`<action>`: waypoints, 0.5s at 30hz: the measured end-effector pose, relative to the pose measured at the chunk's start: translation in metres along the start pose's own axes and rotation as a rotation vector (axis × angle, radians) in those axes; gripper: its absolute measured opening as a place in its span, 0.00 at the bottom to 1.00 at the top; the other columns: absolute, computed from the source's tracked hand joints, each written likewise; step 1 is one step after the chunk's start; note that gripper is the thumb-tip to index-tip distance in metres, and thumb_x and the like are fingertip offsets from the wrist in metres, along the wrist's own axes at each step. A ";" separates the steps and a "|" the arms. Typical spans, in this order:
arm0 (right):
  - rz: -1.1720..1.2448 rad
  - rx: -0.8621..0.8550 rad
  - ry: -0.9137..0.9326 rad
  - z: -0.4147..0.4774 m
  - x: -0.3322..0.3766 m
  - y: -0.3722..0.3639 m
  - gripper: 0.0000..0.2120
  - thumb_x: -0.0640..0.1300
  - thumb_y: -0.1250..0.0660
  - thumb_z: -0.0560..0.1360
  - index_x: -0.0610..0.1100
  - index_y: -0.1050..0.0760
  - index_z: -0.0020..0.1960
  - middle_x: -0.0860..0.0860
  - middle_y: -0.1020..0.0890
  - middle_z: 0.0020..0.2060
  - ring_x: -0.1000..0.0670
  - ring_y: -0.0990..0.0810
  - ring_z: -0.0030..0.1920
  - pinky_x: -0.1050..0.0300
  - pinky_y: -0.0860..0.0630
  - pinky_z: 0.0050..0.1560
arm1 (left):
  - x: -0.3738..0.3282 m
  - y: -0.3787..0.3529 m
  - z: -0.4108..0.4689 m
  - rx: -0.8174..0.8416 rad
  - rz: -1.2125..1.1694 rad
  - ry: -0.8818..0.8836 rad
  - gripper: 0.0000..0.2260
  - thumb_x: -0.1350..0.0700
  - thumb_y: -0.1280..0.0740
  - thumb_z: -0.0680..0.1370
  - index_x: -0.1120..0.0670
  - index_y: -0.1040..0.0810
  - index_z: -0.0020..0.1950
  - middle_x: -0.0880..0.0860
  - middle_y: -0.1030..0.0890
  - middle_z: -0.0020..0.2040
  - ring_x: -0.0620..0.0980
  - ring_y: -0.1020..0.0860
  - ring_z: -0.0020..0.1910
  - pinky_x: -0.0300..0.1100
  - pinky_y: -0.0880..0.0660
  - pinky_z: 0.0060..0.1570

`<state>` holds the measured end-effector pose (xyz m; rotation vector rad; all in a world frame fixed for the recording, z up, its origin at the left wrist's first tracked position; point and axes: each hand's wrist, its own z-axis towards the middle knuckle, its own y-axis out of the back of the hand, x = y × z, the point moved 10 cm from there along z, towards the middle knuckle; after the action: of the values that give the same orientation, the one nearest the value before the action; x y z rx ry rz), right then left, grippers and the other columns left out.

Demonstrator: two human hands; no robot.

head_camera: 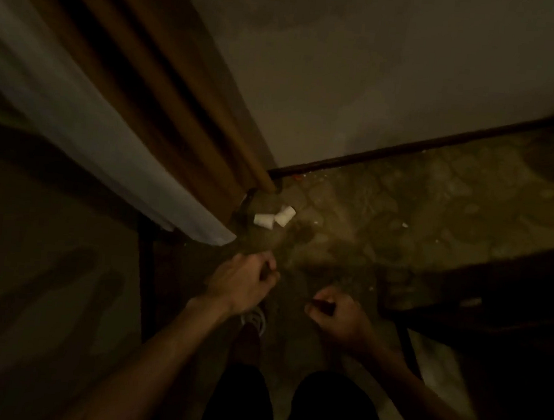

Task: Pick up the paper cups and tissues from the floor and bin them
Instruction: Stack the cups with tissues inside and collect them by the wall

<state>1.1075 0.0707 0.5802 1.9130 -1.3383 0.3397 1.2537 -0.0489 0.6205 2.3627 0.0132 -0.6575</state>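
Hanging at 10 o'clock: a pale curtain (86, 119) with a brown curtain (153, 75) just beside it, both reaching down to the floor (404, 194).
Left hand (242, 284): low at 6 o'clock, back facing up, fingers (269, 264) curled in together. The dim, blurred view does not show whether they hold anything.
Paper cups (273, 218): two white ones on their sides on the floor, touching each other, at the foot of the brown curtain. They lie at 12 o'clock from the left hand, apart from it and from the right hand.
Shoe (254, 321): on the floor under the left wrist.
Right hand (337, 312): at 5 o'clock, near the left hand, fingers (319, 305) curled in. I cannot tell if they grip something.
White scrap (404, 225): on the floor at 3 o'clock, too small to tell what it is.
Dark furniture (496, 296): at 4 o'clock, edge only.
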 end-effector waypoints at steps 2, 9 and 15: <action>0.008 -0.012 -0.060 0.046 0.003 -0.009 0.12 0.51 0.29 0.76 0.44 0.21 0.54 0.50 0.19 0.46 0.49 0.19 0.50 0.54 0.23 0.50 | 0.022 0.009 0.055 0.031 -0.010 0.005 0.07 0.48 0.36 0.81 0.46 0.25 0.58 0.47 0.20 0.51 0.48 0.22 0.52 0.46 0.24 0.51; 0.248 -0.008 -0.235 0.203 -0.007 -0.067 0.23 0.58 0.32 0.75 0.46 0.26 0.65 0.50 0.20 0.56 0.48 0.20 0.55 0.43 0.22 0.58 | 0.119 -0.022 0.235 0.228 0.085 0.098 0.17 0.52 0.35 0.81 0.51 0.29 0.70 0.53 0.24 0.66 0.55 0.26 0.64 0.51 0.27 0.61; 0.315 0.040 -0.351 0.333 -0.075 -0.121 0.25 0.50 0.33 0.79 0.43 0.33 0.72 0.44 0.23 0.62 0.47 0.22 0.58 0.53 0.24 0.56 | 0.186 -0.100 0.367 0.300 0.280 0.076 0.21 0.52 0.33 0.80 0.52 0.30 0.72 0.55 0.29 0.70 0.57 0.29 0.68 0.51 0.29 0.64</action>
<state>1.1170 -0.0955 0.2581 1.8504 -1.8859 0.1886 1.2317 -0.2272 0.2372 2.6068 -0.4009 -0.4577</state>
